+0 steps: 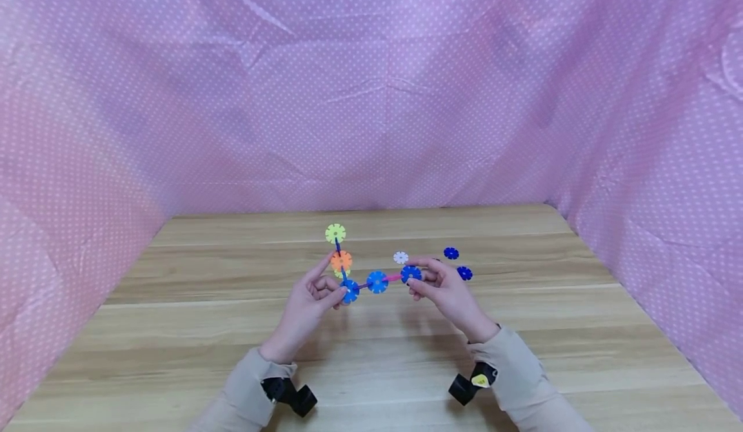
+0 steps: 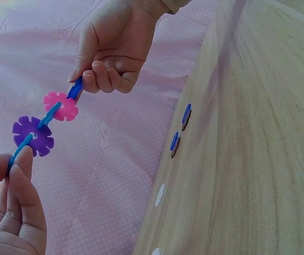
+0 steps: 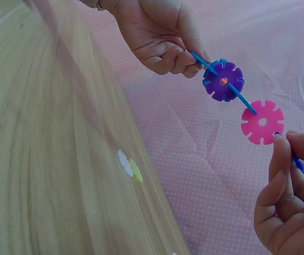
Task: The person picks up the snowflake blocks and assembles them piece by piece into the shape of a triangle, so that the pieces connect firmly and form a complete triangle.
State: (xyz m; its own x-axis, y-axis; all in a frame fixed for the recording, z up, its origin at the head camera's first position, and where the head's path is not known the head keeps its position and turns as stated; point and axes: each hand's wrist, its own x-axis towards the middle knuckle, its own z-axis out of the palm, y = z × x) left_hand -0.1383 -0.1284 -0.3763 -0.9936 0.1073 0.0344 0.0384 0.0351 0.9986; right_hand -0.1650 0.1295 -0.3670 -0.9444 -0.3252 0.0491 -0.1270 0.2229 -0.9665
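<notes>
Together, hands pinched on discs

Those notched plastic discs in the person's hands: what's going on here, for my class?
A person is holding up a chain of slotted discs above the wooden table. The left hand pinches a lighter blue disc; the right hand pinches a dark blue disc at one end. Between them, purple and pink discs are among those joined. An orange disc also belongs to the chain. Dark blue and white discs lie loose on the table.
</notes>
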